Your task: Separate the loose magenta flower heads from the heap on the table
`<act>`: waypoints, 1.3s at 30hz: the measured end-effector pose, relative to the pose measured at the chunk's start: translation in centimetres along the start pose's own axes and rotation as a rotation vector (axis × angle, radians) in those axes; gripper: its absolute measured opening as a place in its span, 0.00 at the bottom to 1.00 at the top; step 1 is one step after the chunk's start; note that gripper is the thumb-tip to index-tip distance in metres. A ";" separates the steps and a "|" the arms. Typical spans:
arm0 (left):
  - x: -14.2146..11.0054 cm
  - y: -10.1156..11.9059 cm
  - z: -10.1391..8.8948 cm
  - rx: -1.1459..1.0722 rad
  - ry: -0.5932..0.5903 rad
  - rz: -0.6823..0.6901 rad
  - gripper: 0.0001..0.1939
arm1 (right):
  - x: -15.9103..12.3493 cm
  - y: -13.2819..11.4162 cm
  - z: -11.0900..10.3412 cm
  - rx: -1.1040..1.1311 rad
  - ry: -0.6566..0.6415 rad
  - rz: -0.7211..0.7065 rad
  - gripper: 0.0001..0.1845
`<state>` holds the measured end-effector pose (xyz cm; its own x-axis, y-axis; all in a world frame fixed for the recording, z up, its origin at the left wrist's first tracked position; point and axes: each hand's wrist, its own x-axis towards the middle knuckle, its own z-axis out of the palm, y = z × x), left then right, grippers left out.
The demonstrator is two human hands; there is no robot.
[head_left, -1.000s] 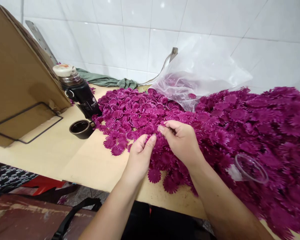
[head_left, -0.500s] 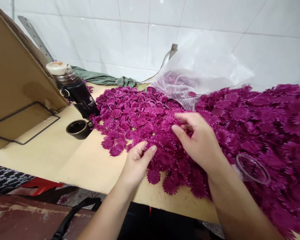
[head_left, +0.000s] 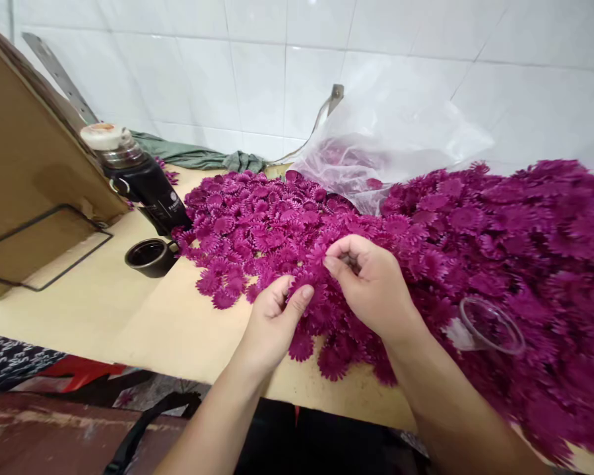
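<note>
Between both hands, at near edge of purple flower heap [head_left: 426,237]: one flower [head_left: 321,254] pinched by right hand [head_left: 373,287] fingertips; left hand [head_left: 272,323] curled, thumb against blooms. Left of heap: black cup [head_left: 151,257], flask [head_left: 138,178].

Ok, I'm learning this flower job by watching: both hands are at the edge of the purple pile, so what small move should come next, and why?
Probably bring the right hand to the left hand. Its fingers are pinched shut on what looks like one purple flower at the pile, while the left thumb presses flowers gathered beside it.
</note>
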<state>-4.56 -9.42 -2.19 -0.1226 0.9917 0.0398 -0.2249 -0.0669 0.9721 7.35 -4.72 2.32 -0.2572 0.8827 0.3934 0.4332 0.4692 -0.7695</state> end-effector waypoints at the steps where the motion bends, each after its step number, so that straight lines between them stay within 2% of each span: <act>1: -0.1 0.1 0.0 -0.002 0.013 0.019 0.17 | 0.5 0.0 -0.1 -0.005 0.027 -0.009 0.06; 3: -0.3 0.1 -0.2 -0.004 0.031 0.041 0.16 | 1.9 0.5 -0.7 -0.047 0.153 -0.014 0.05; 6: -0.9 -0.3 -1.0 -0.003 0.030 0.010 0.14 | 4.4 2.5 -2.8 -0.137 0.514 0.055 0.04; 8: -1.1 -0.5 -1.4 0.005 0.050 -0.024 0.13 | 5.6 3.9 -4.3 -0.182 0.578 0.105 0.03; 11: -0.9 -0.4 -1.5 0.033 0.067 -0.044 0.10 | 5.4 4.3 -5.0 -0.306 0.432 0.020 0.06; 13: -0.6 -0.1 -1.1 0.051 0.029 -0.061 0.09 | 3.9 3.3 -4.3 -0.367 0.334 -0.091 0.10; 15: -0.2 -0.1 -0.8 0.041 0.001 -0.078 0.12 | 1.9 1.8 -3.1 -0.375 0.234 -0.213 0.07; 17: 0.0 -0.4 -0.6 0.024 0.023 -0.076 0.17 | -0.1 0.3 -2.0 -0.304 0.057 -0.273 0.04; 20: 0.3 -1.1 -0.7 0.022 0.075 -0.061 0.22 | -2.1 -0.9 -0.7 -0.201 -0.142 -0.203 0.02; 24: 0.4 -1.4 -0.7 -0.001 0.071 -0.070 0.24 | -2.8 -0.5 0.1 -0.143 -0.243 -0.046 0.04; 26: 0.3 -1.2 -0.6 -0.015 0.043 -0.065 0.23 | -2.5 -0.1 0.1 -0.129 -0.222 -0.029 0.03; 31: -0.2 -0.7 -0.3 -0.015 -0.035 -0.071 0.16 | -2.2 0.4 0.1 -0.242 -0.035 -0.109 0.07; 36: -0.4 -0.6 -0.2 -0.026 0.029 -0.013 0.16 | -1.3 0.5 1.4 -0.357 0.198 -0.223 0.08; 39: -0.7 -0.5 -0.2 -0.016 0.066 0.000 0.18 | 1.0 1.3 0.5 -0.402 0.372 -0.236 0.10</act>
<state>-4.57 -10.06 -2.78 -0.1860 0.9823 0.0235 -0.2402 -0.0686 0.9683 7.23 -3.22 1.44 -0.0979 0.6692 0.7366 0.7130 0.5635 -0.4172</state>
